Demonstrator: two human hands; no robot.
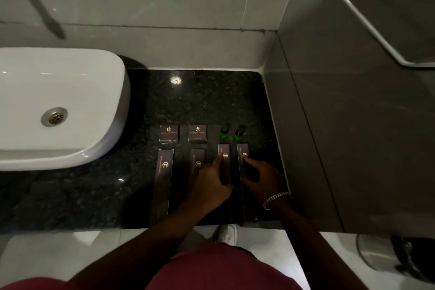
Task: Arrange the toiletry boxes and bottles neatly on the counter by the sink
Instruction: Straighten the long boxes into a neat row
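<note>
A dark speckled counter (200,101) runs right of a white sink (58,106). On it, four long boxes lie side by side, with two square boxes (169,133) and two green bottles (225,130) beyond them. The left hand (209,185) presses loosely spread fingertips on the third long box (224,152); the right hand (261,178) does likewise on the rightmost long box (243,158). Neither grips. Both wrists angle inward. The cartons look light, stiff and likely to slide on the polished stone; nudging from the long edges seems best.
</note>
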